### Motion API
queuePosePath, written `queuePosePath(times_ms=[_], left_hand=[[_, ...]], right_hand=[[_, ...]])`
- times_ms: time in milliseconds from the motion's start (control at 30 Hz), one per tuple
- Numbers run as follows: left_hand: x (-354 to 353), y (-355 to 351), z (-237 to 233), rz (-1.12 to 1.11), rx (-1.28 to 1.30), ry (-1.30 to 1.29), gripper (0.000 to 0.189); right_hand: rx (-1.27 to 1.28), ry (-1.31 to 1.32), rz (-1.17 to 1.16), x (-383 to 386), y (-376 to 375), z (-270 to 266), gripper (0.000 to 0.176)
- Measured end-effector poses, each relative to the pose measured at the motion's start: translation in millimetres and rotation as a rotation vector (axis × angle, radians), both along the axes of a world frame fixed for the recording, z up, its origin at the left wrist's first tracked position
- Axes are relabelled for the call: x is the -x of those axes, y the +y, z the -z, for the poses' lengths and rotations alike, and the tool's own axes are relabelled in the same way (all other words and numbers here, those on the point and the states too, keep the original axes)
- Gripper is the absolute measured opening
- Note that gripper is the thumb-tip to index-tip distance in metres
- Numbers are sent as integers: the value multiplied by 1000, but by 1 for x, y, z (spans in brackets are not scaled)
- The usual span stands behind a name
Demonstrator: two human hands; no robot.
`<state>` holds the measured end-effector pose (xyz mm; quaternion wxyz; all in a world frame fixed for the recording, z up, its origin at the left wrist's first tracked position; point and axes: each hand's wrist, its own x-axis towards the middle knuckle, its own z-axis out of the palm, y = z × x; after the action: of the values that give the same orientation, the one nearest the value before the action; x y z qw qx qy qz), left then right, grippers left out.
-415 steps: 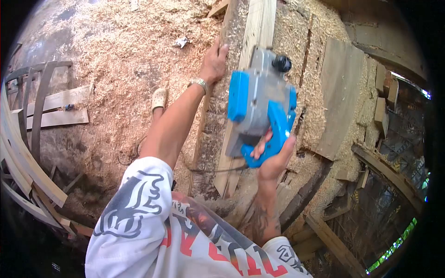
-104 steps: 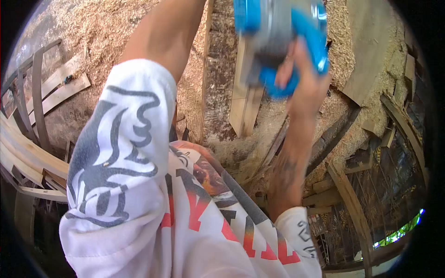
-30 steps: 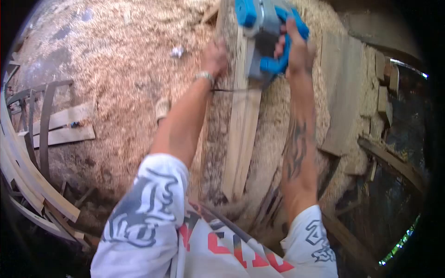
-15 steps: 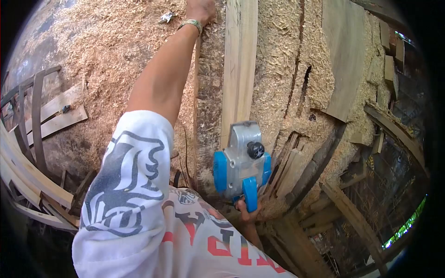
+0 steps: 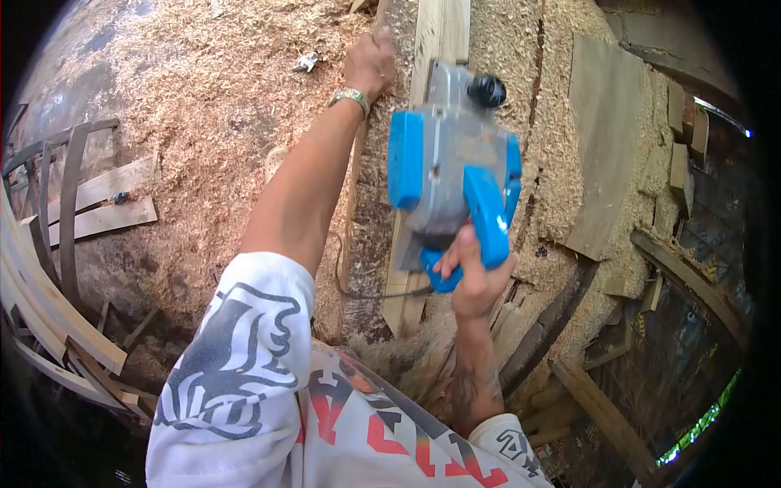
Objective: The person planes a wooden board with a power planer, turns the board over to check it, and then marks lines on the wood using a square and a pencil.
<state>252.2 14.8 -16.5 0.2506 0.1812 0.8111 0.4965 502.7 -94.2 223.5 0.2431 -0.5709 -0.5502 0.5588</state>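
And here's the right hand [image 5: 480, 281], wrapped firmly around the rear handle of the blue and grey power planer [image 5: 455, 154], thumb over the grip. The planer sits on the pale boards [image 5: 443, 32], which run lengthwise along the desk [image 5: 370, 236]; their near ends poke out below it, and their far stretch shows beyond its black knob [image 5: 486, 90].

Over to the left hand [image 5: 370, 65]: it's at the desk's left edge, just beside the boards and apart from the planer, fingers bent and partly out of sight, so whether they grip the edge cannot be told. A patterned watch [image 5: 351, 99] circles that wrist.

A dark cord [image 5: 378, 296] crosses the near part of the boards. Wood shavings [image 5: 215, 106] blanket the ground to the left, with a crumpled whitish scrap [image 5: 307, 62] among them, and a wide flat board [image 5: 604, 146] lies off to the planer's right, shavings around it.
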Motion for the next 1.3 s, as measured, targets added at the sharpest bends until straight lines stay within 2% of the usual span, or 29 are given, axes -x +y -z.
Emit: queuePosePath(times_ms=[133,300,533,700,833,933,967,1000,1100,1133,1200,1267,1300], left_hand=[[2,4,10,13,3,-31,63],[3,2,-4,-15,-42,-55,62],[2,4,3,-27,-34,-42,61],[-1,7,9,-89,-85,-6,59],[1,6,4,-54,-27,-102,58],[1,6,5,-42,-10,-67,58],[3,7,5,-35,-5,-68,58],[4,7,5,-22,6,-78,59],[2,5,4,-20,-6,-85,60],[3,3,2,-6,-8,-98,63],[-1,9,19,-18,-53,8,71],[-1,9,28,-27,-119,19,74],[2,10,36,9,-102,21,75]], right_hand=[[-75,-6,-110,64,68,4,32],[-116,10,-124,141,145,10,38],[-201,26,-150,189,199,17,43],[-238,12,-123,226,234,22,41],[-226,54,-125,264,281,27,41],[-132,135,-139,295,339,38,41],[-130,153,-140,300,335,32,42],[-318,70,-115,305,319,23,42],[-330,164,-184,295,319,29,41],[-335,102,-169,282,312,30,40],[-250,144,-169,229,263,27,41],[-192,114,-259,138,181,15,40],[-220,7,-264,94,126,4,40]])
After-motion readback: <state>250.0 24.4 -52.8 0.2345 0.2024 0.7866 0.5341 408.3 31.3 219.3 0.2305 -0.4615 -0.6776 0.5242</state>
